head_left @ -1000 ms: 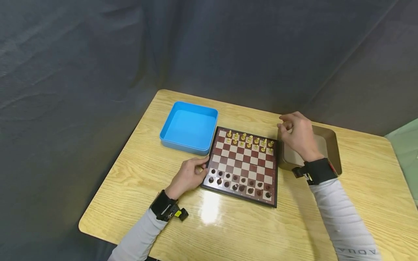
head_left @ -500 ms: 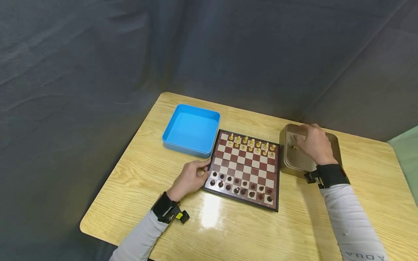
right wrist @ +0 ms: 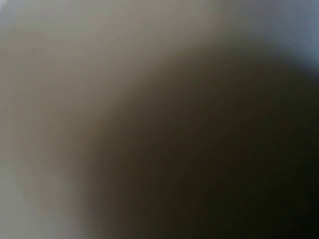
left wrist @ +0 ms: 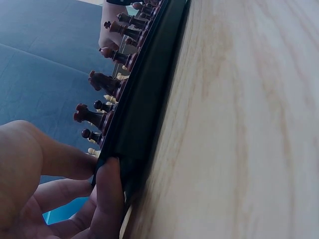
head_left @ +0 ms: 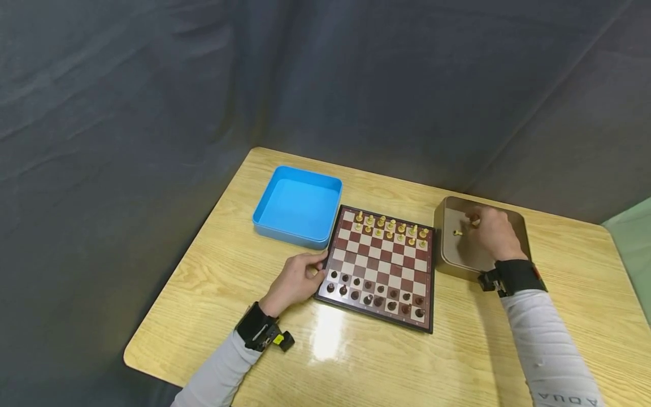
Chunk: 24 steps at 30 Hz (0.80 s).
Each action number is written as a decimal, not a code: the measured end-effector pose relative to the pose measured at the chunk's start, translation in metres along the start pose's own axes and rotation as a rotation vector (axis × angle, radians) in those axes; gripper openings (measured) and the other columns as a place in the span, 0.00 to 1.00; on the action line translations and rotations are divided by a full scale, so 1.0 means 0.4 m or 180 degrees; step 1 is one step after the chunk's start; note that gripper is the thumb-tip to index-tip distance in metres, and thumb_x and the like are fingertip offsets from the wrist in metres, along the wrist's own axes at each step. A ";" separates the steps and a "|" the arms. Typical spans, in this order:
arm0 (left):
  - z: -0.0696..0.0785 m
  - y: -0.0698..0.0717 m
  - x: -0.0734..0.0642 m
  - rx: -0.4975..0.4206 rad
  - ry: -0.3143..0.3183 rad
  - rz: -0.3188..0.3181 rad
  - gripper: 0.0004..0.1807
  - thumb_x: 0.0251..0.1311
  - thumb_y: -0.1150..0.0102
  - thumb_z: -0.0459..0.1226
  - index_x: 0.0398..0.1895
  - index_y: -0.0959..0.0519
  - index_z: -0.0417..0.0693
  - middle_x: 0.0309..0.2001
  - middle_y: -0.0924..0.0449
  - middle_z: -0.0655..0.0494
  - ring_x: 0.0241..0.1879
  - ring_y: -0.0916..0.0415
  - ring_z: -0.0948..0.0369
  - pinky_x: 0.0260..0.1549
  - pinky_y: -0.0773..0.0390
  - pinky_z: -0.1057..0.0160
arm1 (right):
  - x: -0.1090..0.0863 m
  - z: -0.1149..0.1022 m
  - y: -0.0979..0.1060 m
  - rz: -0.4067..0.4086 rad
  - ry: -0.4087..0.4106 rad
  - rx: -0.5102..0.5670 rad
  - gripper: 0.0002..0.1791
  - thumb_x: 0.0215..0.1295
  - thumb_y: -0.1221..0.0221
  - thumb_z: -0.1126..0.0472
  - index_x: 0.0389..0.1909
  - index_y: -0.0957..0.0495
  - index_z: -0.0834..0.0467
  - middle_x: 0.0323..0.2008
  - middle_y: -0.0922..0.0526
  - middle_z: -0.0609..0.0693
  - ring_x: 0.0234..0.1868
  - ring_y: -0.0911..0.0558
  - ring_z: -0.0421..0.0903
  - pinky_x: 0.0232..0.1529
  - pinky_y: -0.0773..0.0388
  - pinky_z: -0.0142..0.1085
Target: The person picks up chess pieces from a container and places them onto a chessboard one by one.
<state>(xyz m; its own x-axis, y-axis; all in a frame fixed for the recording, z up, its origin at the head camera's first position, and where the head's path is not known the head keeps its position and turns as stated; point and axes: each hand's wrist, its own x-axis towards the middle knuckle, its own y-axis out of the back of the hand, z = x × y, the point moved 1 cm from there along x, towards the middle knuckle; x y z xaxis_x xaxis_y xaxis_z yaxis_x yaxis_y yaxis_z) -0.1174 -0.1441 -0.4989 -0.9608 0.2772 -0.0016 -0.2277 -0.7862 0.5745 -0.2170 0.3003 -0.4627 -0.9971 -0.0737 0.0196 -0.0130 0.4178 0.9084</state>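
A chessboard [head_left: 373,260] lies on the table with dark chess pieces along its near side and pale yellow ones along its far side. My left hand [head_left: 294,281] grips the board's left edge; in the left wrist view, its thumb and a finger [left wrist: 108,191] pinch the board's dark rim [left wrist: 144,94]. My right hand [head_left: 493,232] reaches into a brown metal tin [head_left: 441,257] right of the board, fingers bent downward. A pale chess piece [head_left: 458,233] lies on the tin's floor beside the fingers. Whether those fingertips hold anything is unclear; the right wrist view is only blur.
An open blue box [head_left: 300,209] stands behind my left hand, close to the board's far left corner. Dark cloth [head_left: 356,85] hangs behind the wooden table [head_left: 213,299]. Green fabric [head_left: 630,243] shows at the far right.
My right hand has moved from above the tin's left edge rightward and down into it. The pale piece lying in the tin has come into sight. The left hand stays on the board.
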 end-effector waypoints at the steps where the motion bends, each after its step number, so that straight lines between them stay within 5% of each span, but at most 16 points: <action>1: -0.001 0.000 -0.001 -0.0005 -0.0004 0.0006 0.27 0.63 0.35 0.33 0.67 0.22 0.39 0.40 0.16 0.54 0.20 0.30 0.67 0.18 0.25 0.67 | 0.000 -0.001 -0.001 0.0020 -0.0001 -0.0006 0.16 0.66 0.40 0.66 0.50 0.19 0.73 0.44 0.17 0.72 0.42 0.16 0.70 0.38 0.20 0.63; 8: -0.003 0.000 -0.005 -0.0031 0.0012 -0.0005 0.27 0.63 0.35 0.33 0.67 0.22 0.39 0.40 0.16 0.54 0.19 0.30 0.66 0.17 0.25 0.67 | 0.000 -0.001 -0.001 0.0073 -0.0055 -0.0043 0.15 0.60 0.39 0.71 0.47 0.19 0.74 0.42 0.16 0.73 0.43 0.17 0.73 0.39 0.20 0.64; 17: -0.002 0.001 -0.004 0.0002 0.0021 -0.0009 0.27 0.63 0.35 0.33 0.67 0.22 0.39 0.40 0.16 0.53 0.20 0.29 0.67 0.18 0.25 0.67 | -0.004 0.005 -0.007 0.0162 -0.0226 -0.0069 0.09 0.61 0.36 0.67 0.39 0.17 0.69 0.35 0.15 0.66 0.32 0.17 0.62 0.25 0.22 0.53; 24: -0.002 0.000 -0.002 0.0018 0.0010 -0.0004 0.27 0.63 0.35 0.34 0.67 0.22 0.39 0.40 0.16 0.54 0.20 0.29 0.67 0.18 0.25 0.67 | -0.010 0.003 -0.004 0.0165 -0.0213 -0.0054 0.09 0.61 0.37 0.67 0.39 0.16 0.69 0.36 0.15 0.67 0.32 0.16 0.62 0.25 0.21 0.54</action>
<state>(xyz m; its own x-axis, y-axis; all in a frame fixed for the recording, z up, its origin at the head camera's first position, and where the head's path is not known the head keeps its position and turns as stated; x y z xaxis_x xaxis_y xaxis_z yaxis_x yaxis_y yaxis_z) -0.1168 -0.1447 -0.4995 -0.9610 0.2765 -0.0048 -0.2281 -0.7827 0.5790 -0.2131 0.3008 -0.4648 -0.9992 0.0085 0.0393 0.0394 0.4042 0.9138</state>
